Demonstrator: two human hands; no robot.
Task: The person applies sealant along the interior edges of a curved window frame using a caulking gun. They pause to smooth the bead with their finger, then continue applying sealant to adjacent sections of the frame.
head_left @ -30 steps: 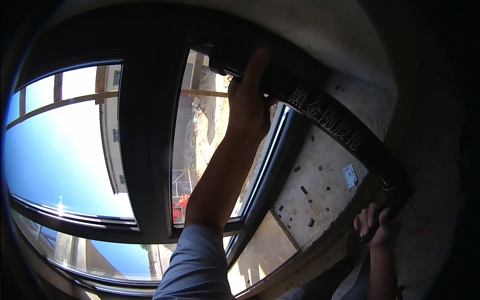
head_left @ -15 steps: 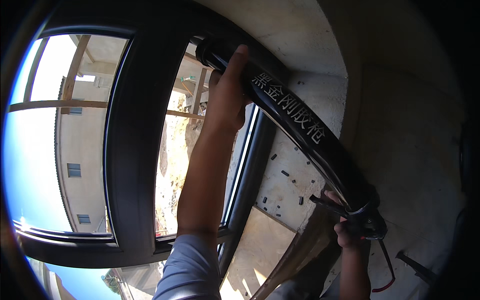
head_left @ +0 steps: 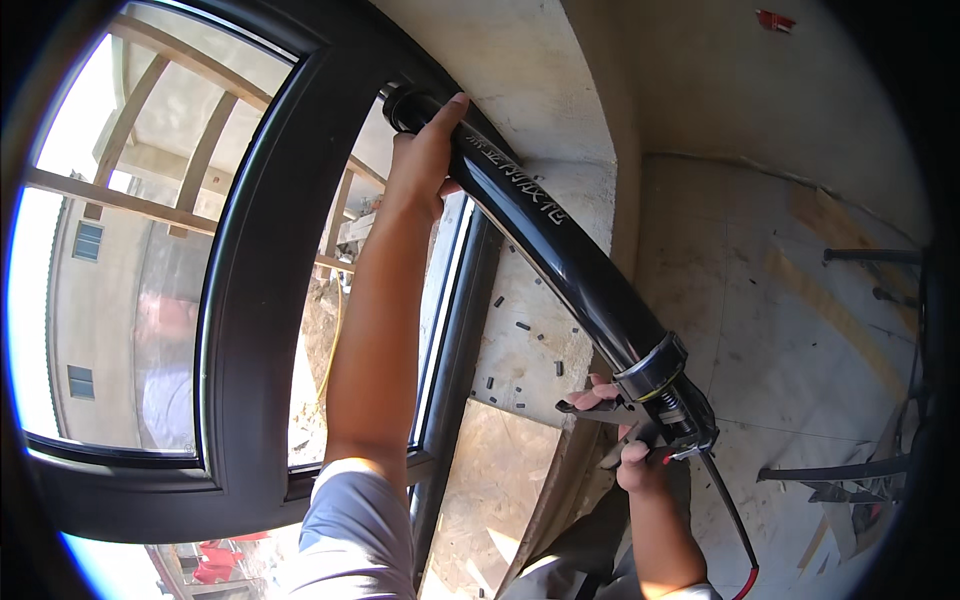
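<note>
Hands clamp the black caulking gun: left grip barrel, right grip trigger.

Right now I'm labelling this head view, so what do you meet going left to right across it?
Pale building outside → black window frame → left hand on the long black caulking gun tube → right hand at its trigger → bare concrete floor.

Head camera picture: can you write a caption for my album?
Left hand steadies a long black caulking gun at the dark window frame; right hand grips its trigger.
</note>
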